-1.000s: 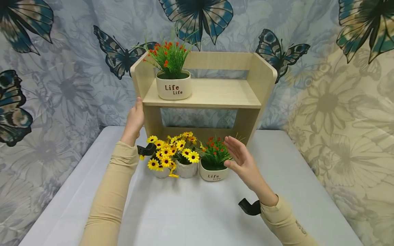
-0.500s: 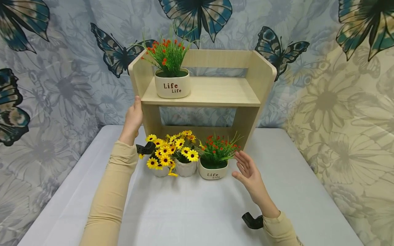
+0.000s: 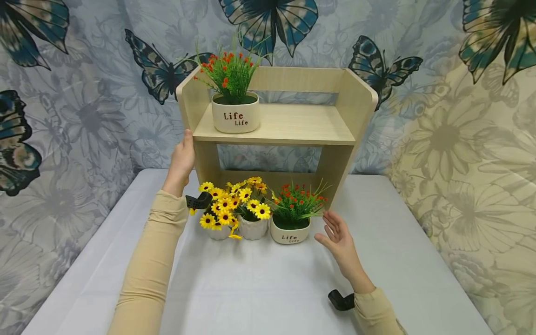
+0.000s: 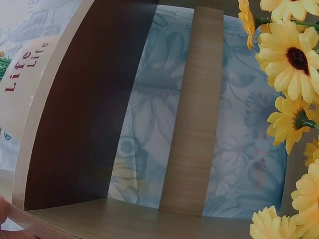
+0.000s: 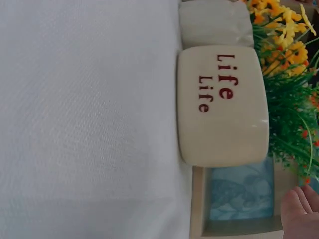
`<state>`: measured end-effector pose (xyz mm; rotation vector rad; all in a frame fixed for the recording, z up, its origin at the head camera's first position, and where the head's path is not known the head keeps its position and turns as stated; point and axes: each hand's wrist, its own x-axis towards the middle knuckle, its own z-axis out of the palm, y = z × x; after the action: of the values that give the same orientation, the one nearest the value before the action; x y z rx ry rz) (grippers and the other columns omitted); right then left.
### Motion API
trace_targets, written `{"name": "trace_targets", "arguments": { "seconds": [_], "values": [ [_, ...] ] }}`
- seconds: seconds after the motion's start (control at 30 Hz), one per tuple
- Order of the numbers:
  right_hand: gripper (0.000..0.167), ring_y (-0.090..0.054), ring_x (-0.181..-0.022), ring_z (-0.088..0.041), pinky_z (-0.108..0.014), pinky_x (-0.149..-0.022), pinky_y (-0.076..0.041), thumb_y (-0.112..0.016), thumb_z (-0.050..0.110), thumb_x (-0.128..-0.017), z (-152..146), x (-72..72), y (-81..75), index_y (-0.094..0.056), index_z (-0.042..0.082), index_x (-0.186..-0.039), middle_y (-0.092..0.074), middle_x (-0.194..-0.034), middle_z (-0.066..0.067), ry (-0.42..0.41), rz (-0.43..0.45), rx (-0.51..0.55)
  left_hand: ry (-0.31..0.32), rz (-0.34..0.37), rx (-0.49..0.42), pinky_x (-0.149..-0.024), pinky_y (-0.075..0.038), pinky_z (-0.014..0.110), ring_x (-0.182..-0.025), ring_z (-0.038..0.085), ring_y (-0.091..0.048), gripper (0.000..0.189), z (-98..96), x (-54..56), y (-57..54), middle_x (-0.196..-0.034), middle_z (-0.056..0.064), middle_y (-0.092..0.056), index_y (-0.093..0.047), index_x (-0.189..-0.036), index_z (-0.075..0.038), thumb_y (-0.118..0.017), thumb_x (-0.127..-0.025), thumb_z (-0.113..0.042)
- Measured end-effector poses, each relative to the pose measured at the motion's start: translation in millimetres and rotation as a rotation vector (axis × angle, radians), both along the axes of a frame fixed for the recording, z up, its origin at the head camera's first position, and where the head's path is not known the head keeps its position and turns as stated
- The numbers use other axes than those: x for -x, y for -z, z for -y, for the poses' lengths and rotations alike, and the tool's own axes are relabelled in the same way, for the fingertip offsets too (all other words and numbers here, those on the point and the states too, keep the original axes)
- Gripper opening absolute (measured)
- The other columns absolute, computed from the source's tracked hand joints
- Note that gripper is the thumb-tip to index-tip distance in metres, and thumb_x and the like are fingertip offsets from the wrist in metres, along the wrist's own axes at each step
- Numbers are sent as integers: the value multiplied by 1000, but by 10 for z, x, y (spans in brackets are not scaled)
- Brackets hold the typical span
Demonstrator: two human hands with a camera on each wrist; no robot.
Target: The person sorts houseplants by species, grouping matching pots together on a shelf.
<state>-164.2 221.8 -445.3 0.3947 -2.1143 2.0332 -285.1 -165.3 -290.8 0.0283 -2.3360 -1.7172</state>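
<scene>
My left hand [image 3: 181, 163] rests against the outer left side of a pale wooden two-tier shelf [image 3: 274, 141], fingertips just below the upper board's level. Its farther fingers are hidden. My right hand [image 3: 341, 244] is held up, fingers loosely extended and holding nothing, just right of a white "Life" pot [image 3: 290, 237] with red-flowered greenery. The right wrist view shows that same pot [image 5: 223, 107] close up, the hand [image 5: 300, 211] at the lower right corner. Another red-flowered "Life" pot [image 3: 236, 116] stands at the left of the upper board.
Two whitish pots of yellow daisies [image 3: 226, 204] stand left of the lower red-flowered one, before the shelf's lower tier. A white cloth [image 3: 251, 288] covers the table. Butterfly-patterned fabric [image 3: 439, 139] hangs behind. Black camera mounts [image 3: 341, 300] jut from both wrists.
My right hand has drawn back down and to the right, away from the lower red-flowered pot, leaving its greenery uncovered. The left hand and the pots keep their places.
</scene>
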Motion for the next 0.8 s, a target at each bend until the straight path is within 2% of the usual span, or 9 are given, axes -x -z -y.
{"name": "trace_targets", "arguments": {
  "seconds": [0.2, 0.53, 0.8],
  "values": [
    [75, -21, -134, -34, -40, -107, -19, -64, -8, -84, 38, 84, 101, -18, -5, -143, -22, -146, -23, -17, 42, 17, 4, 7, -1, -105, -21, 49, -129, 36, -28, 80, -7, 3, -2, -145, 20, -28, -23, -147, -8, -15, -91, -63],
    [78, -19, -134, -36, -43, -107, -18, -66, -5, -83, 77, 182, 215, -16, -5, -143, -20, -146, -23, -48, 89, -13, 5, 8, -8, -106, -20, 48, -130, 34, -26, 80, -6, 0, -3, -146, 19, -27, -23, -147, -8, -16, -91, -64],
    [80, -19, -135, -34, -40, -108, -18, -67, -3, -83, 116, 233, 196, -15, -5, -144, -20, -146, -24, -49, 163, -2, 7, 16, -2, -106, -18, 48, -132, 34, -24, 79, -6, 8, -12, -147, 19, -25, -21, -148, -8, -15, -92, -63]
  ]
}}
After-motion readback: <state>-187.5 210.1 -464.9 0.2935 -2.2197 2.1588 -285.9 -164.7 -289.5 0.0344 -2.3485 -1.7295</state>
